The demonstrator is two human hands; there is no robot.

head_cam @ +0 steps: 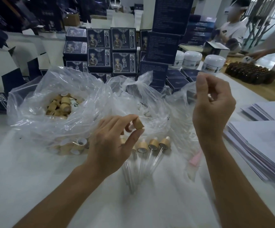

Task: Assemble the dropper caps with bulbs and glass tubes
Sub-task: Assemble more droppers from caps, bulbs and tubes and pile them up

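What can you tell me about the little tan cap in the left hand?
The small tan cylindrical cap looks like light wood or bamboo, short and round with flat ends. The left hand pinches it between thumb and fingertips, tilted, raised above the white table, just over the row of finished droppers. A whitish piece, maybe a bulb, peeks out at the end toward the palm, but it is blurred. Only the fingers touch it.

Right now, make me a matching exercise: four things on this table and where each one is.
Things:
1. wooden cap
2. finished droppers
3. white jars
4. paper stacks

Places:
A. far right edge
B. behind the bags, beside the blue boxes
C. pinched in the left hand
D. lying on the table between the arms

Pairs: 1-C, 2-D, 3-B, 4-A
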